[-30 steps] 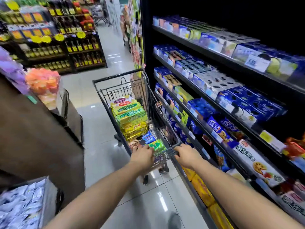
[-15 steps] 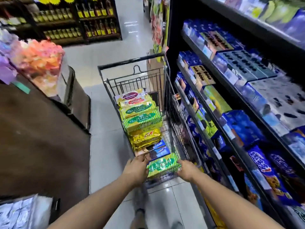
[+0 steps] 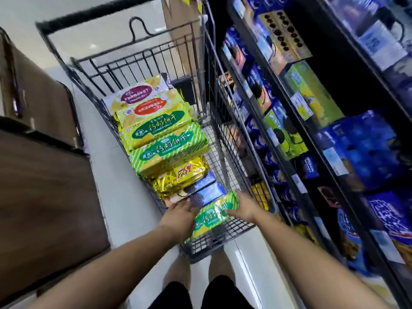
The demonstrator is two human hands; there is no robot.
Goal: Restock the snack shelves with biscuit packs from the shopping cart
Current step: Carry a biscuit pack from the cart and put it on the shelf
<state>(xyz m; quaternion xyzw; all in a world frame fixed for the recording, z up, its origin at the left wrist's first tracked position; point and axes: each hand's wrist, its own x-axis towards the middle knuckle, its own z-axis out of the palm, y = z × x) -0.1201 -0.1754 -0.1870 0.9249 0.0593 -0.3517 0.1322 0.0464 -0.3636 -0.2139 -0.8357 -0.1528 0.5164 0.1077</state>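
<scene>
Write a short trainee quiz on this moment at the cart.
1. True or false: the left hand and right hand both hold the green pack.
2. The shelves stand on which side of the cart? A left, B right, C behind the person.
3. Fill in: the foil pack beside the blue packs is ___.
Key: 1 true; 2 B; 3 gold.

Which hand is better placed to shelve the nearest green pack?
Probably right: the right hand holds the green pack on the side facing the shelves; the left hand is farther away.
</scene>
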